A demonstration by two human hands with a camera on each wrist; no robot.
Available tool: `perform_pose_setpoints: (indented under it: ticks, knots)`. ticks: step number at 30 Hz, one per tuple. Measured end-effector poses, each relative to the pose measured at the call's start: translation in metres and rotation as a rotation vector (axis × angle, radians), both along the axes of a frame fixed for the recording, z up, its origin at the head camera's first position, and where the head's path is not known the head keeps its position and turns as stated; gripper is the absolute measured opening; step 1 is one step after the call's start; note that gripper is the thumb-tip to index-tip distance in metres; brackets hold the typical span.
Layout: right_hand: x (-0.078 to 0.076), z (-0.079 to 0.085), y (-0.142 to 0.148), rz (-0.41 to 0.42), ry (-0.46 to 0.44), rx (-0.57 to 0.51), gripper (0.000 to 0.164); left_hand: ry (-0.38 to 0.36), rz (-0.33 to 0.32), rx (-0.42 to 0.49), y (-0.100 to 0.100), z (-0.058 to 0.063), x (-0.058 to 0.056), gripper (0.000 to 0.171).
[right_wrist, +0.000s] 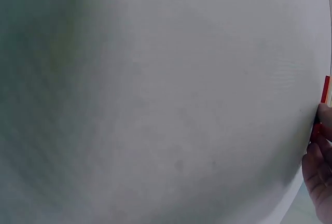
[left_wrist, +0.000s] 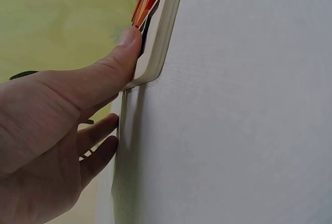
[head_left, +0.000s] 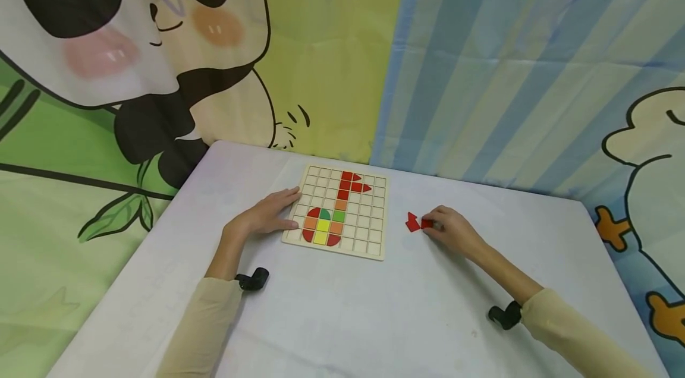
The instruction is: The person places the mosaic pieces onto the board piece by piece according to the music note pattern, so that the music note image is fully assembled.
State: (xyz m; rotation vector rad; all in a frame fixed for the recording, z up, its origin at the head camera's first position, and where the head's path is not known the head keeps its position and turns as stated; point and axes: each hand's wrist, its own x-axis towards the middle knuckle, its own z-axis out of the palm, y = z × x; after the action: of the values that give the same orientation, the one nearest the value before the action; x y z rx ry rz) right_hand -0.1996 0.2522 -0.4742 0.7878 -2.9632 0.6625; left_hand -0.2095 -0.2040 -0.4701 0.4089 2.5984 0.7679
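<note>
A square wooden grid board [head_left: 361, 232] lies on the table, partly filled with red, orange, yellow and green pieces. At its left edge rests my left hand [head_left: 266, 211], fingers stretched out. In the left wrist view, the thumb [left_wrist: 116, 66] lies against the board's rim [left_wrist: 163, 53] and the other fingers are spread beside it. Right of the board, my right hand [head_left: 452, 229] pinches a small red piece [head_left: 426, 223] between thumb and fingertips, close over the table. Beside those fingertips lie small red pointed pieces [head_left: 412, 222]. The right wrist view catches the hand [right_wrist: 319, 167] only at its edge.
The white table [head_left: 332, 318] runs back to a curtain with a cartoon panda [head_left: 225, 98] and blue stripes. Black wrist cameras sit on both forearms, the left one [head_left: 254, 280] and the right one [head_left: 505, 315] hanging low over the tabletop.
</note>
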Motion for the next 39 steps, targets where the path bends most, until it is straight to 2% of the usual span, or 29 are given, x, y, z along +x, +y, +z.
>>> perform_pose_setpoints:
  ticks: [5,9,13,17,21,26,32,39]
  knots:
    - [-0.003,0.01,0.001,-0.021,0.023,0.029,0.024,-0.005,0.006,0.003,0.0,-0.001,-0.001,0.086]
    - [-0.011,0.025,-0.004,-0.015,0.036,-0.019,0.021,-0.006,0.004,0.004,0.001,-0.003,-0.001,0.087]
    - [-0.019,0.037,-0.026,0.029,0.037,-0.077,0.021,-0.01,0.003,0.009,0.001,-0.003,0.0,0.087]
    - [-0.024,0.043,-0.062,0.11,0.019,-0.112,0.021,-0.01,0.017,0.003,-0.002,-0.003,0.001,0.087]
    - [-0.035,0.041,-0.098,0.173,-0.011,-0.099,0.021,-0.005,0.019,0.007,-0.002,0.0,0.002,0.086]
    - [-0.051,0.029,-0.126,0.214,-0.016,-0.03,0.018,-0.004,0.013,0.028,0.001,0.0,0.002,0.085]
    - [-0.064,0.015,-0.144,0.221,-0.027,0.029,0.017,-0.013,0.019,0.029,0.003,0.0,0.002,0.085]
    - [-0.07,0.011,-0.155,0.195,-0.019,0.059,0.019,-0.008,0.023,0.012,0.002,0.003,0.002,0.085]
